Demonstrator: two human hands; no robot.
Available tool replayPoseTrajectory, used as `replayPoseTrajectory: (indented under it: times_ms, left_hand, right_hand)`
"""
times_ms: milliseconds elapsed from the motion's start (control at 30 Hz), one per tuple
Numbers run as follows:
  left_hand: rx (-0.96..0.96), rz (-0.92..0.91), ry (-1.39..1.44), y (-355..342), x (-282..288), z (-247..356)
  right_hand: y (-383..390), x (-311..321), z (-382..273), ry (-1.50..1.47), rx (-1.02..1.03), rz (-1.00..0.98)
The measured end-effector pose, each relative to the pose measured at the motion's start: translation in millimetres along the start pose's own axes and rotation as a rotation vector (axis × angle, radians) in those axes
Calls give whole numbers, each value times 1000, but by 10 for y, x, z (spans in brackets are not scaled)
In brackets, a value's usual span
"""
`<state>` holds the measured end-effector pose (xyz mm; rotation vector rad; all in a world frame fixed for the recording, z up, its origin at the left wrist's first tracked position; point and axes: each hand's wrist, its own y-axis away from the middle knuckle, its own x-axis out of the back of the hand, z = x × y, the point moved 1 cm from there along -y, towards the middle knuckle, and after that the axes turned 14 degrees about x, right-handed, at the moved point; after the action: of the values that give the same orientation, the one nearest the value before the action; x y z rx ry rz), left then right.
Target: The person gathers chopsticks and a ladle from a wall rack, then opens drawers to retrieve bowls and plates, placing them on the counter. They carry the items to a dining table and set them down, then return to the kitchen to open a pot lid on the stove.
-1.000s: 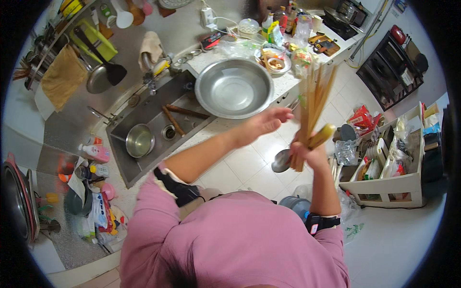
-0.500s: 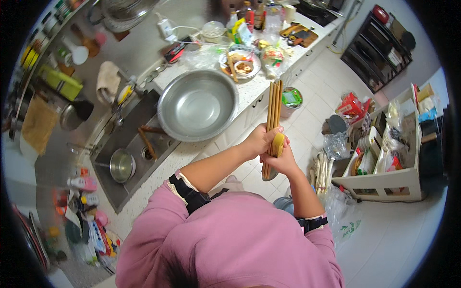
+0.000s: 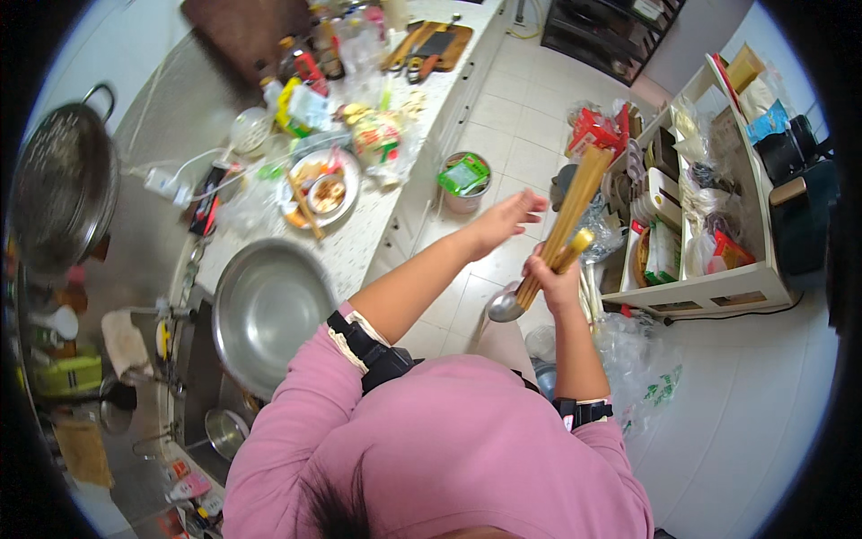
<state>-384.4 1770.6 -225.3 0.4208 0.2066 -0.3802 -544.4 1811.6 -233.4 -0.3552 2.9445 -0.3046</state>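
My right hand (image 3: 555,280) is closed round a bundle of wooden chopsticks (image 3: 575,202), held tilted with the upper ends leaning to the right. A metal spoon (image 3: 505,305) is in the same grip, its bowl sticking out below. Beside the sticks a yellow rounded piece (image 3: 575,248) shows above my fingers; whether it belongs to the spoon cannot be told. My left hand (image 3: 505,223) is open and holds nothing, its fingers stretched toward the bundle but apart from it.
A large metal basin (image 3: 269,314) stands on the counter's edge by the sink. Beyond it are a plate of food (image 3: 346,202) and a cutting board (image 3: 449,47) with knives. A bin (image 3: 467,193) stands on the floor. A white shelf unit (image 3: 709,301) is at the right.
My left hand has let go of the bundle and opened. The right hand has moved right with the chopsticks and spoon. The view has turned toward the right.
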Motion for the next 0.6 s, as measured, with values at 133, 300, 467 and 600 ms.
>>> replayPoseTrajectory:
  times_ms: [133,300,467,600]
  left_hand:
    - [210,183,12,-1291,648,-187]
    - [468,609,389,-2035,1710,-1018]
    - [792,991,163,-1788,2201,-1912]
    - [939,985,-173,-1597,2477,-2523]
  right_hand:
    - [-812,875,247,-163,34,282]
    - [-2029,1937,383,-211,27,324]
    - [-3146,2587,426,-177,-34,316]
    - [-4055,2938,634,-123,59,324]
